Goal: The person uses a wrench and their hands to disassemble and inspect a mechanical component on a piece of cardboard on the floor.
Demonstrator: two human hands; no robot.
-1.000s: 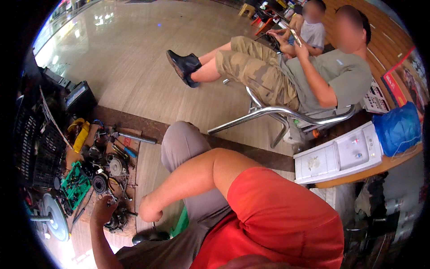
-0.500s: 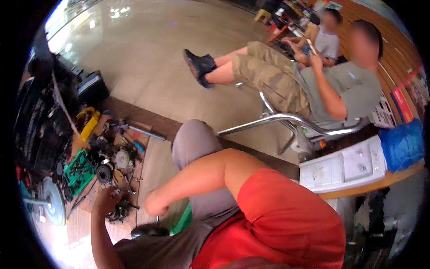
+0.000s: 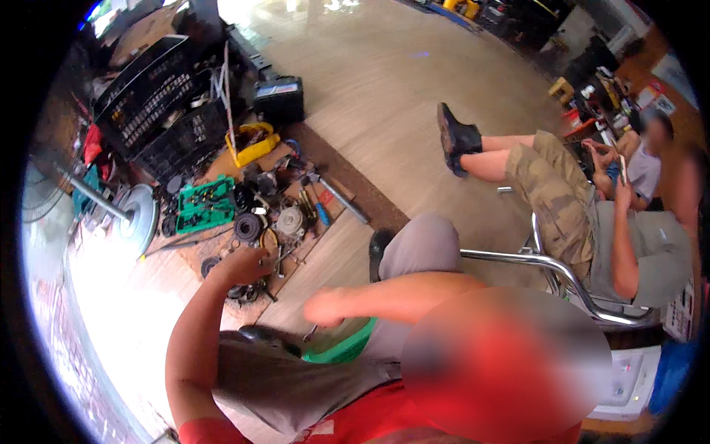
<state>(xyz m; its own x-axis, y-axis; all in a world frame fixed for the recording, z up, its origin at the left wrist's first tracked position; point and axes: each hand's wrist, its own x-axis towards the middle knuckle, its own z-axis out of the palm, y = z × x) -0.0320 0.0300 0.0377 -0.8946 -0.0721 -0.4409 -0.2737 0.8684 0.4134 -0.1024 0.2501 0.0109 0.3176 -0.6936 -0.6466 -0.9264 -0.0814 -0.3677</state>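
Observation:
My left hand [image 3: 247, 266] reaches over a board on the floor, its fingers curled down beside a dark greasy metal part [image 3: 242, 294]. What those fingers grip, if anything, is hidden. Closer to my knee, my right hand [image 3: 327, 307] is closed around a tool with a thin metal shaft [image 3: 310, 333] poking out below; its handle is covered by the fist. Just beyond my left hand lie a black ring-shaped part [image 3: 248, 227], a round grey metal part [image 3: 291, 219] and several small metal pieces.
A green tool case [image 3: 206, 204], a yellow object [image 3: 258, 150], a hammer [image 3: 336, 194] and a blue-handled tool [image 3: 322, 214] surround the parts. Black crates [image 3: 148, 111] and a fan base [image 3: 137, 222] stand left. A person [image 3: 629, 244] sits right on a metal-framed chair; another sits behind.
My view has swung left, so the crates show more fully and the seated people sit farther right. Both hands stay low near the parts; the right keeps hold of the thin-shafted tool.

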